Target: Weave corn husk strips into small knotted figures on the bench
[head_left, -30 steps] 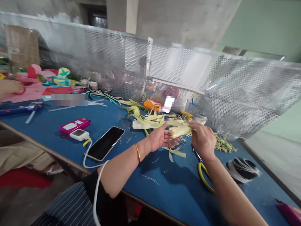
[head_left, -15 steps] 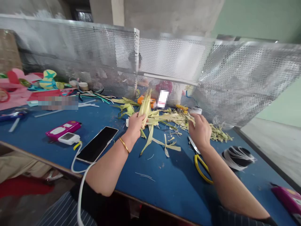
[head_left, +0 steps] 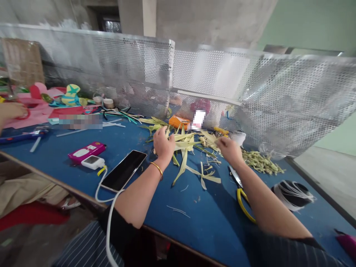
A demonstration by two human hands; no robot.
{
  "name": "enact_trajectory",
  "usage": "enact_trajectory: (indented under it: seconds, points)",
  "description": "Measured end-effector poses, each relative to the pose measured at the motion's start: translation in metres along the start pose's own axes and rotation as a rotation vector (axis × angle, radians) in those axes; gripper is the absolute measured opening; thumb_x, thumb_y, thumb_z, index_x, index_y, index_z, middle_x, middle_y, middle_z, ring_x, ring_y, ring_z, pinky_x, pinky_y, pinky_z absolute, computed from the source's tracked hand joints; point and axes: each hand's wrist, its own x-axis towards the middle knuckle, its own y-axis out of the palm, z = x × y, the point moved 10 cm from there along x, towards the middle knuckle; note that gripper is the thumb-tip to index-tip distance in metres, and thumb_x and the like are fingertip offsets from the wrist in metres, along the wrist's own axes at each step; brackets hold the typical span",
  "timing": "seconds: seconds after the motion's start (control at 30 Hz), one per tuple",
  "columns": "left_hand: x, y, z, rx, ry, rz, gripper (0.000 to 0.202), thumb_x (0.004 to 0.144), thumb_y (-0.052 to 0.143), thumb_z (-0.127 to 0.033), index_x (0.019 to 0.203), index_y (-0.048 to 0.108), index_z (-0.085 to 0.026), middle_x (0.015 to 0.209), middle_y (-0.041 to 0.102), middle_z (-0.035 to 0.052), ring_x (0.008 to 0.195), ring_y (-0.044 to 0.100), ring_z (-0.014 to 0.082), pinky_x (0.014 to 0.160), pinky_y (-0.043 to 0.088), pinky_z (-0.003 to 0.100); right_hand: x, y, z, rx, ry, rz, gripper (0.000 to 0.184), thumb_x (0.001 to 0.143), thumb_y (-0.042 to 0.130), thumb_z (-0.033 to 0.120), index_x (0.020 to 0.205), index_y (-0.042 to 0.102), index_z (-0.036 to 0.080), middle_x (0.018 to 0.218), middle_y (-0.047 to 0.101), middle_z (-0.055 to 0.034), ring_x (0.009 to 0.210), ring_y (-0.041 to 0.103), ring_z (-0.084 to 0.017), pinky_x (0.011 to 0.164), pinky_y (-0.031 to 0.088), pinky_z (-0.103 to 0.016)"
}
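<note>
My left hand (head_left: 164, 145), with a gold bangle at the wrist, is closed around a bundle of pale dried corn husk (head_left: 185, 144). The bundle is mostly hidden behind the fingers, and strips fan out from it to the right. My right hand (head_left: 230, 151) pinches the end of a broad husk strip (head_left: 209, 137) across from it. More loose husk strips (head_left: 205, 177) lie on the blue table in front. Scissors with yellow handles (head_left: 241, 202) rest under my right forearm, partly covered by it.
A phone (head_left: 124, 170) and a magenta device (head_left: 87, 152) with a white cable lie left. To the right are a wire spool (head_left: 292, 194) and a heap of husk pieces (head_left: 261, 162). A perforated metal screen (head_left: 133, 70) stands behind. Another person's hand (head_left: 12, 111) shows at far left.
The upright husk bundle in my left hand has dropped behind the fingers. My right hand has moved left and now pinches a husk strip. The view has shifted slightly left.
</note>
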Motion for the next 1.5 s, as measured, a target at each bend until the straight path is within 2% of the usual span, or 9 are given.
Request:
enact_trajectory:
  seconds: [0.13,0.27,0.47,0.57,0.67,0.9,1.2,1.3,1.5]
  points:
    - [-0.039,0.005,-0.083,-0.157,0.505,0.119,0.026,0.090,0.055,-0.020,0.114,0.065,-0.018,0.117,0.068,0.0113,0.114,0.057,0.0233,0.104,0.041,0.042,-0.049,-0.016,-0.009,0.338,0.002,0.108,0.032,0.088,0.050,0.042,0.073,0.063,0.018,0.058,0.061,0.0006,0.054,0.050,-0.013,0.055,0.036,-0.024]
    - [-0.097,0.045,-0.139,-0.143,0.750,0.606,0.020,0.088,0.062,-0.031,0.104,0.071,-0.021,0.099,0.074,0.0058,0.097,0.064,0.0222,0.100,0.040,0.043,-0.084,-0.034,0.005,0.446,-0.082,0.097,0.028,0.087,0.052,0.042,0.073,0.063,0.020,0.061,0.060,0.0011,0.058,0.051,-0.014,0.058,0.037,-0.024]
    - [-0.097,0.095,-0.112,-0.174,0.187,1.026,0.023,0.082,0.062,-0.031,0.064,0.071,-0.019,0.059,0.065,0.0025,0.054,0.053,0.0125,0.059,0.040,0.029,-0.099,-0.056,-0.046,0.150,0.229,-0.041,0.026,0.089,0.050,0.036,0.105,0.061,0.019,0.096,0.071,-0.0083,0.083,0.065,-0.022,0.068,0.041,-0.029]
    - [-0.095,0.111,-0.086,-0.381,-0.200,1.138,0.015,0.078,0.065,-0.026,0.072,0.073,-0.015,0.072,0.069,0.0064,0.048,0.043,0.0074,0.049,0.032,0.027,-0.117,-0.022,-0.064,-0.104,0.268,0.359,0.029,0.086,0.055,0.037,0.106,0.060,0.016,0.094,0.071,-0.0114,0.087,0.067,-0.027,0.067,0.041,-0.031]
    - [-0.098,0.119,-0.065,-0.479,-0.412,1.150,0.014,0.079,0.065,-0.026,0.077,0.073,-0.014,0.080,0.069,0.0080,0.045,0.035,0.0045,0.042,0.022,0.026,-0.139,0.001,-0.062,-0.245,0.195,0.606,0.025,0.082,0.054,0.026,0.104,0.059,0.016,0.102,0.069,-0.0143,0.096,0.067,-0.030,0.065,0.041,-0.032]
    - [-0.094,0.117,-0.049,-0.574,-0.383,1.054,0.027,0.087,0.055,-0.035,0.072,0.068,-0.017,0.082,0.071,0.0105,0.042,0.036,0.0049,0.039,0.025,0.025,-0.151,0.012,-0.074,-0.270,0.295,0.669,0.032,0.077,0.055,0.022,0.108,0.059,0.015,0.098,0.070,-0.0175,0.094,0.068,-0.033,0.061,0.039,-0.032]
    - [-0.080,0.111,-0.041,-0.556,-0.399,0.891,0.016,0.080,0.059,-0.028,0.069,0.065,-0.018,0.079,0.072,0.0079,0.054,0.053,0.0096,0.044,0.031,0.023,-0.150,0.004,-0.089,-0.276,0.353,0.440,0.038,0.077,0.054,0.017,0.113,0.062,0.012,0.096,0.069,-0.0199,0.083,0.069,-0.031,0.064,0.042,-0.034]
    - [-0.075,0.107,-0.043,-0.534,-0.359,0.852,0.015,0.078,0.061,-0.028,0.069,0.066,-0.018,0.077,0.072,0.0076,0.053,0.052,0.0100,0.046,0.034,0.025,-0.145,0.000,-0.093,0.008,0.418,0.348,0.048,0.074,0.058,0.021,0.122,0.063,0.016,0.089,0.071,-0.0116,0.076,0.066,-0.027,0.065,0.043,-0.033]
    - [-0.065,0.099,-0.051,-0.490,-0.208,0.762,0.019,0.079,0.061,-0.025,0.062,0.064,-0.018,0.069,0.070,0.0056,0.050,0.052,0.0095,0.055,0.043,0.027,-0.147,0.013,-0.077,1.116,0.552,0.225,0.074,0.063,0.077,0.046,0.129,0.055,0.018,0.064,0.052,0.0042,0.048,0.044,-0.011,0.048,0.038,-0.026]
